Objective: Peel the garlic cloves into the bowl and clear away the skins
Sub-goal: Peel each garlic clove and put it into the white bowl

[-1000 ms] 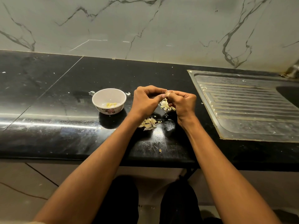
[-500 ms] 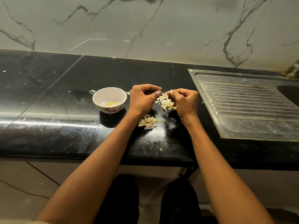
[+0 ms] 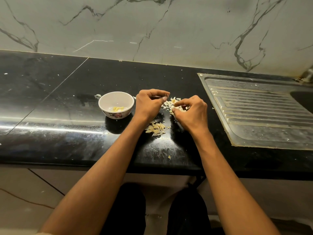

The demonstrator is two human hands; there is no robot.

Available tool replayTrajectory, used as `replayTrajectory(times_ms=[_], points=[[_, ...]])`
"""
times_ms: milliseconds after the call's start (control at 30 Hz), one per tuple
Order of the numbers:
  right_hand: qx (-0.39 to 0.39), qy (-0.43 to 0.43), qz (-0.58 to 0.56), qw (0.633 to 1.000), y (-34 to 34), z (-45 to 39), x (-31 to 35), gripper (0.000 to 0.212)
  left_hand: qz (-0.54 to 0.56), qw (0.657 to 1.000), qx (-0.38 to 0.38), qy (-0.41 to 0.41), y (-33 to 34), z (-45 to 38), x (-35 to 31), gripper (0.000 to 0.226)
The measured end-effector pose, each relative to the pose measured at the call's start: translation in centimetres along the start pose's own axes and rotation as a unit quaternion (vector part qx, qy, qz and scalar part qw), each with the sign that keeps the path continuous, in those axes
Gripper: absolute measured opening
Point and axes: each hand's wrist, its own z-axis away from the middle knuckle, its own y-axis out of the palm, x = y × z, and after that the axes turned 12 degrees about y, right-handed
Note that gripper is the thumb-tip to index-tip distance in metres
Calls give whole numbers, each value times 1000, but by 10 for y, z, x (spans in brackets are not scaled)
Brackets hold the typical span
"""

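Observation:
A white bowl (image 3: 103, 106) with a flower print stands on the black counter and holds a few yellow peeled cloves (image 3: 118, 108). My left hand (image 3: 149, 105) hovers just right of the bowl, thumb and forefinger pinching a small pale garlic clove. My right hand (image 3: 192, 113) is lowered onto the pile of papery garlic skins (image 3: 169, 102), its curled fingertips pinching skins there. A small heap of unpeeled cloves (image 3: 156, 128) lies on the counter below and between my wrists.
A steel sink drainboard (image 3: 257, 114) fills the counter's right side, with the basin at the far right edge. The marble wall rises behind. Stray skin flakes (image 3: 169, 157) lie near the counter's front edge, and one scrap (image 3: 97, 96) sits behind the bowl.
My hands, joined on one clove a second ago, have come apart. The left stays up by the bowl, and the right has dropped onto the skin pile.

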Motion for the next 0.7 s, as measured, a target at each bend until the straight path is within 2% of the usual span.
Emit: replayTrajectory(times_ms=[167,367,600,700], points=[[18,13,70,997,-2,9,4,10,-2,1000,13,2,1,0,0,19],[-1,33,78,996,1,2,3,5,-11,1000,17,11,1,1,1,16],[-50,-4,29,998,3,4,1,10,43,999,-6,-17,-1,-2,3,16],[-20,-47,-29,998,2,8,3,21,63,998,-7,-24,-2,-3,2,16]])
